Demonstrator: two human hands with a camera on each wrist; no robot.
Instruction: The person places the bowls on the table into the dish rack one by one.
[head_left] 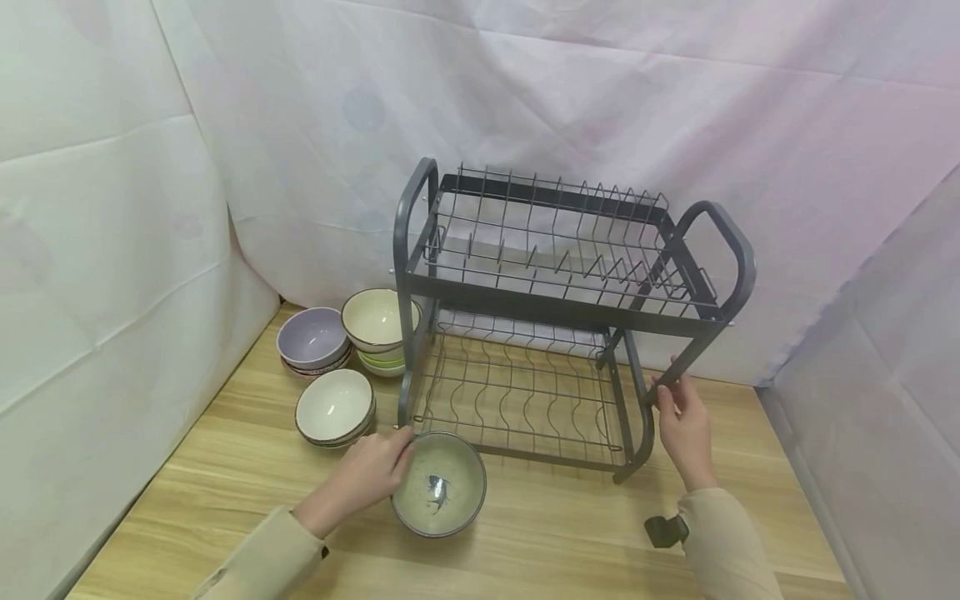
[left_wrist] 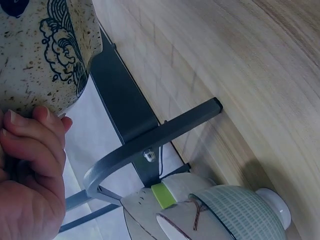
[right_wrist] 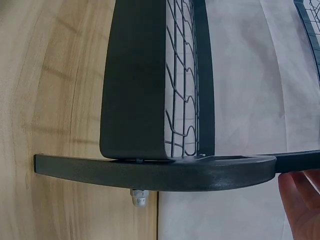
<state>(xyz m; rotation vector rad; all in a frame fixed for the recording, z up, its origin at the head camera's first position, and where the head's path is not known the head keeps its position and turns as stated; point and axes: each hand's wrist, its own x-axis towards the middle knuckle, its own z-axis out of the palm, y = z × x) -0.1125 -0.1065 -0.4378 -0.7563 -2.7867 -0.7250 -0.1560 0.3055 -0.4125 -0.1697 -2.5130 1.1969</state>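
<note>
In the head view my left hand (head_left: pixel 375 468) pinches the left rim of a speckled bowl (head_left: pixel 438 492) with a blue fish inside. The bowl is in front of the dark metal two-tier dish rack (head_left: pixel 555 304), by its left front corner. Its outside (left_wrist: pixel 35 60) shows a blue wave pattern in the left wrist view, where my fingers (left_wrist: pixel 35 135) are curled at its rim. My right hand (head_left: pixel 686 429) grips the rack's right upright, thumb in front and fingertips partly behind it. The right wrist view shows fingers (right_wrist: pixel 295 192) against that post (right_wrist: pixel 210 174).
Stacked bowls stand left of the rack: a purple bowl (head_left: pixel 313 337) on top of one stack, a cream bowl (head_left: pixel 378 319) on another, and a white bowl (head_left: pixel 335 406) nearer. The wooden table (head_left: pixel 547 542) meets white cloth walls (head_left: pixel 112 208) on three sides.
</note>
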